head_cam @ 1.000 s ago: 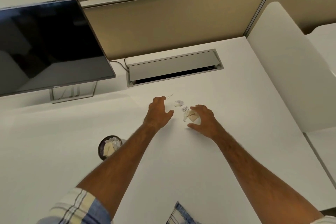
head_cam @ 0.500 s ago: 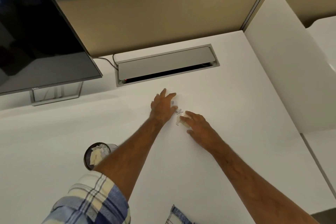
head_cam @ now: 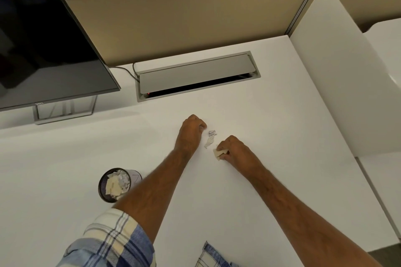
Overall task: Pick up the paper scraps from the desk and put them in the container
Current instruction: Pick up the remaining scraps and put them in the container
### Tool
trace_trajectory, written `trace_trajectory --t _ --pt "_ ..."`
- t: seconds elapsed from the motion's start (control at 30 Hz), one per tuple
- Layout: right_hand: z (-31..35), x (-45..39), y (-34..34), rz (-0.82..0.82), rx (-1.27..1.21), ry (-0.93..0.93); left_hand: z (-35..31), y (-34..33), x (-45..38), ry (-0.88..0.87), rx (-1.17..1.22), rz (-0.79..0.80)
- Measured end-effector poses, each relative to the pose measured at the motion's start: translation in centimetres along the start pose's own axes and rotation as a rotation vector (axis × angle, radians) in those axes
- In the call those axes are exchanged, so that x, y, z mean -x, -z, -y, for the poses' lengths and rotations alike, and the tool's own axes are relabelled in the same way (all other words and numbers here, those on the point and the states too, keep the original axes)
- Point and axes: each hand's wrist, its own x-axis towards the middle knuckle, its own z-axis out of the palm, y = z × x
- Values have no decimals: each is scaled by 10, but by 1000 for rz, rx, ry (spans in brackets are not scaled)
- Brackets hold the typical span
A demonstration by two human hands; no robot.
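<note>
The right hand (head_cam: 235, 148) rests on the white desk (head_cam: 271, 136) with its fingers curled round a cream scrap (head_cam: 219, 153), which sticks out from the fingertips on the side toward the left hand. The left hand (head_cam: 191, 130) lies knuckles-up a little farther out on the desk, fingers clenched under the palm; whether it holds anything inside cannot be told.

Two loose scraps lie on the desk in the gap between the two sets of fingers. A small crumpled grey scrap (head_cam: 212, 133) sits just beside the left fingertips, apart from them. A pale white scrap (head_cam: 209, 143) lies just nearer than that one, close to the right fingers but not touching them.

The bin (head_cam: 118, 184), a dark mesh cup, stands upright well back from the fingers, beside the left forearm, and holds a heap of cream and white paper bits.

Beyond the fingers, a grey cable hatch (head_cam: 195, 73) is set into the desk with its flap raised. A dark monitor (head_cam: 43, 50) stands far to the left of the left hand.
</note>
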Motion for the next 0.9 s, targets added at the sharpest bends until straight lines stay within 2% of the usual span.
trace_trajectory --t 0.1,0.27,0.5,0.63,0.77,0.9 --pt "1 -4 0 19 -7 -70 5 5 7 45 29 0" --pt "4 1 2 15 -16 -53 14 16 25 113 77 18" --pt "9 25 11 -121 -370 -180 15 47 62 223 339 -72" --pt "17 35 17 -195 -610 -195 16 72 89 221 529 -158" --pt "36 42 17 -182 -750 -151 25 98 118 196 621 -228" --pt "63 47 10 -137 -800 -99 44 123 148 180 607 -284"
